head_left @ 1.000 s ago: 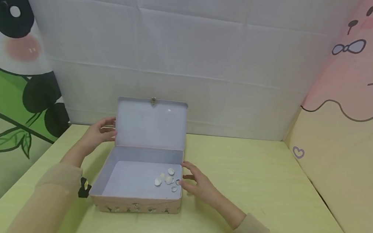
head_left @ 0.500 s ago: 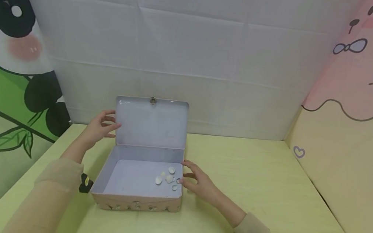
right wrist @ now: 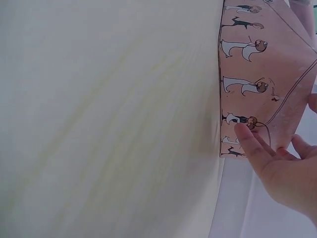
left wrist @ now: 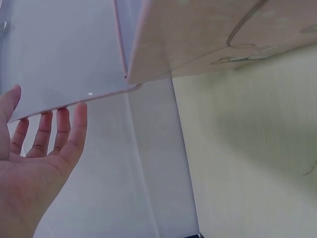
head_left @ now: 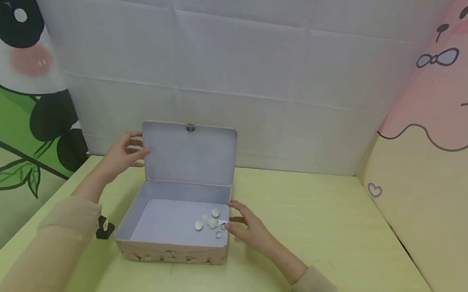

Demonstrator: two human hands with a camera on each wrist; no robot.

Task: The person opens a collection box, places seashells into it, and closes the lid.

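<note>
A pink metal box (head_left: 170,253) with a pale lilac inside stands on the table, its hinged lid (head_left: 189,156) raised. My left hand (head_left: 122,157) holds the lid's left edge, thumb on the inner face and fingers along the edge; in the left wrist view the fingertips meet the rim. My right hand (head_left: 253,231) rests its fingertips against the box's right side, with the thumb near the rim. On the box floor, at the right, lie several small white shell-like pieces (head_left: 212,223); their exact kind is too small to tell.
The box stands left of centre on a pale yellow table (head_left: 302,221). A white cloth backdrop (head_left: 265,74) hangs behind it, with cartoon-printed panels at both sides. A metal clasp (head_left: 190,127) sits at the lid's top edge.
My left hand has moved slightly up along the lid's left edge. The lid's top edge looks a little wider, as if tilted toward me. My right hand has stayed in place.
</note>
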